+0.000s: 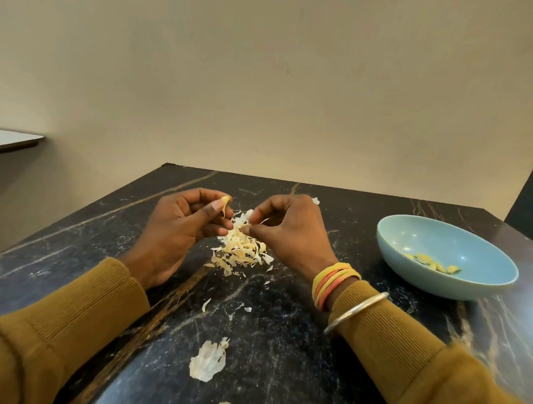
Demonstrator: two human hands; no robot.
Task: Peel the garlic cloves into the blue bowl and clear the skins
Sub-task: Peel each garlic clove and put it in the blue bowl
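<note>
Pale-blue round bowl [447,286]: few peeled cloves [433,264]. Left of it: your left hand [177,225] pinches yellowish clove [224,204], right hand [288,230] pinches skin [248,215]; papery heap [240,251] uncleared.

mustard ribbed sleeves [48,327], coloured bangles [332,282], silver bangle [331,327]

A single view is given, taken from a camera worn on the head, above and behind both forearms. It is aimed forward and somewhat downward, so the dark surface [277,334] is seen from close range, while the wall [272,71] beyond the fingers [265,211] fills the upper half. Wide-angle bending is seen toward the edges. The left hand [177,225] and right hand [291,234] are framed just below centre, with the blue bowl [435,239] to the right of the fingers.
</note>
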